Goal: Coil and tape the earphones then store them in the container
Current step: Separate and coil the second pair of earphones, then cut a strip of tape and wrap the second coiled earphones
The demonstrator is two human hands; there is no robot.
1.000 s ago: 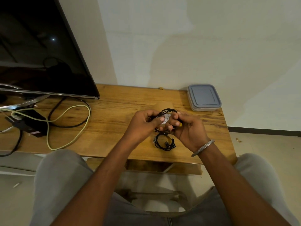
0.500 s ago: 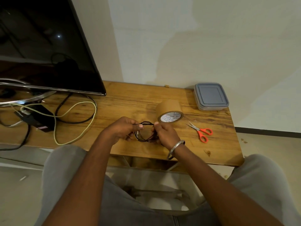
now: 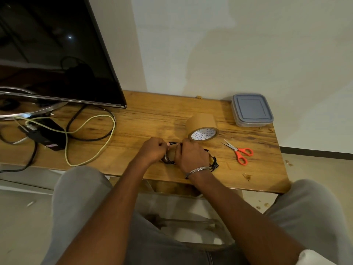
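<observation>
Left hand (image 3: 152, 150) and right hand (image 3: 191, 155) both curling round the earphones (image 3: 172, 144), pinching the coil between them at the desk's (image 3: 152, 119) near edge. Tape (image 3: 200, 123) sitting just beyond right hand; I'm judging right the nearer for fetching it

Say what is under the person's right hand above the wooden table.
Loops of the black earphone cable stick out on both sides of the right hand, which grips them together with the left hand. The coil's middle is covered by the hand.
</observation>
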